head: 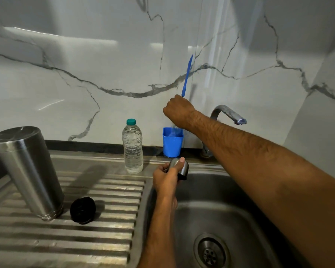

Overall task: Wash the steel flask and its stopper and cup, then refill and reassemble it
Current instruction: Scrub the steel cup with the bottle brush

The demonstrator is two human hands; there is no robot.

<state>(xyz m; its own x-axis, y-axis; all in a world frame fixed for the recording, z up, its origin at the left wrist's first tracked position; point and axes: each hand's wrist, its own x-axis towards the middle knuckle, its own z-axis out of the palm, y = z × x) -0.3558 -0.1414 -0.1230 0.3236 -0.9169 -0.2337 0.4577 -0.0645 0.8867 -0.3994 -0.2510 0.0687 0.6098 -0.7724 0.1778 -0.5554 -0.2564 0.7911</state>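
Nearest the camera, the steel sink (pixel 249 219) opens at lower right, its round drain (pixel 211 254) close to the bottom edge and partly cut off there. To its left runs the ribbed draining surface (pixel 66 238). On the ribs the black stopper (pixel 83 210) sits low and round; which face is up is hard to make out in the dark plastic. Just beside it, on the left, the steel flask (pixel 27 171) stands mouth down, its long axis upright but leaning toward the upper left in the wide-angle view, flat base on top.

Over the sink's left rim the left hand (pixel 167 178) grips the steel cup (pixel 179 169), fingers wrapped round its side and thumb pressed on the domed top. The cup's dark open end points down and to the right, toward the basin; much of the cup is hidden by the fingers.

Farther back, a clear water bottle (pixel 132 147) with a green cap stands upright on the sink's rear ledge, near a blue holder (pixel 172 142) against the wall. Above the holder the right hand (pixel 179 111) is closed in a fist round a blue brush handle (pixel 187 76), which rises nearly vertical; the lower end of the brush is hidden behind the hand and wrist. The tap (pixel 227 115) curves behind the forearm, its base partly covered.
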